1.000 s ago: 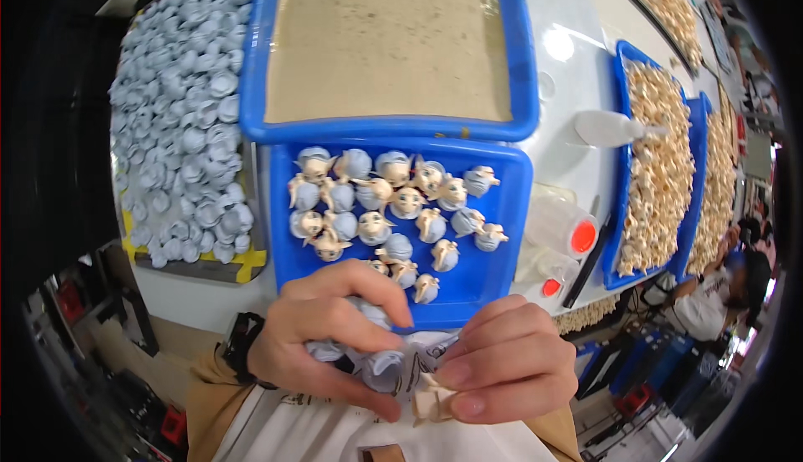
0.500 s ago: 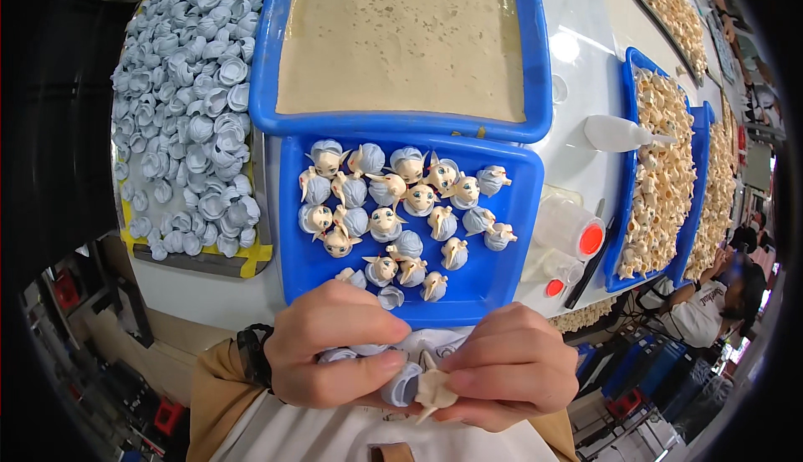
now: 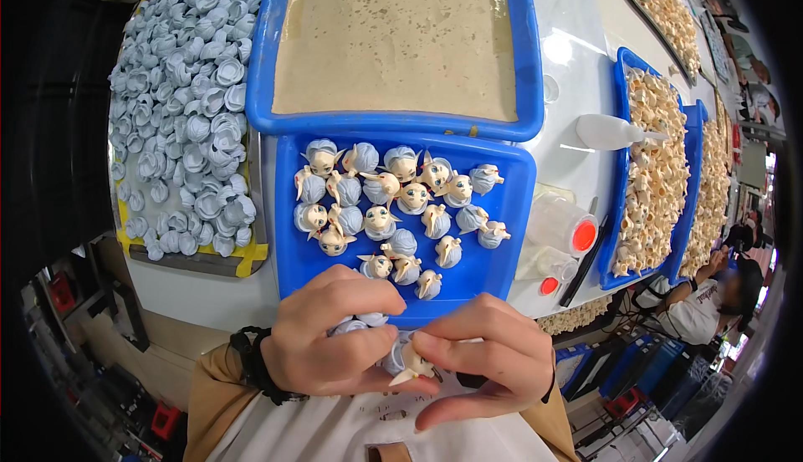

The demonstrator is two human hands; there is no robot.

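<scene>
My left hand (image 3: 335, 341) is closed around a small doll head (image 3: 411, 363), a cream face piece with pointed ears set against a blue-grey hair shell. More blue-grey hair shells (image 3: 360, 322) are tucked in the same hand. From the other side my right hand (image 3: 493, 357) presses its fingertips on the cream piece; its thumb stands a little apart below. The hands partly cover the doll head. Just beyond them lies a blue tray (image 3: 493, 282) with several joined doll heads (image 3: 381, 222), blue-grey hair on cream faces.
A large blue tub (image 3: 527, 61) of beige material stands behind the tray. Loose blue-grey hair shells (image 3: 196, 127) fill a board at left. At right are a white squeeze bottle (image 3: 606, 132), red-capped clear jars (image 3: 565, 224), a black stick-like tool (image 3: 583, 265) and blue bins of cream pieces (image 3: 657, 169).
The cream piece, held apart from the hair shell before, now sits against it. My right hand has moved left, its thumb off the piece. The view has shifted slightly.
</scene>
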